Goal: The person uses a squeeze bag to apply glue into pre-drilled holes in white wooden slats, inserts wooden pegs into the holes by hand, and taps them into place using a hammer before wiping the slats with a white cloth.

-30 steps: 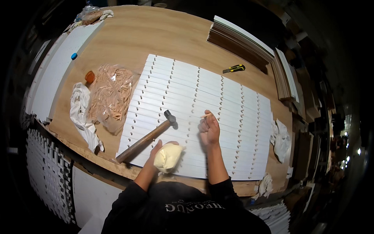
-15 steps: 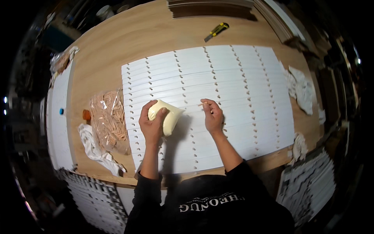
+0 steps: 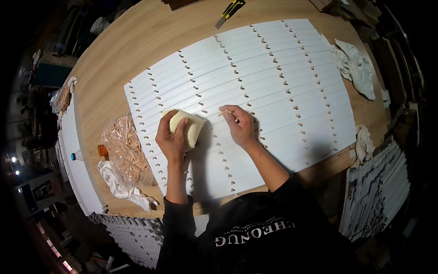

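White strips [image 3: 269, 107] lie side by side on the table, with small wooden dowels standing out of them in several rows. Over their left-middle part, my left hand [image 3: 171, 140] is wrapped round a plump, cream-coloured soft bag [image 3: 195, 131], thumb pressed on its near side. My right hand [image 3: 240, 127] pinches a wooden dowel [image 3: 223, 113] between thumb and fingertips, just right of the bag and above one of the rows. What lies in the curled fingers of that hand is partly hidden.
Left of the strips lies a clear plastic bag of loose dowels [image 3: 122, 148], beside an orange cap [image 3: 103, 150] and a white cloth [image 3: 121, 187]. A yellow-black utility knife [image 3: 229, 13] rests at the far side. More white cloth [image 3: 353, 68] lies at right; stacked strips [image 3: 376, 192] stand below the edge.
The view has shifted and turned, so the strips sit higher and tilted. Both hands keep their holds; the right hand's fingertips have come slightly closer to the cream bag.
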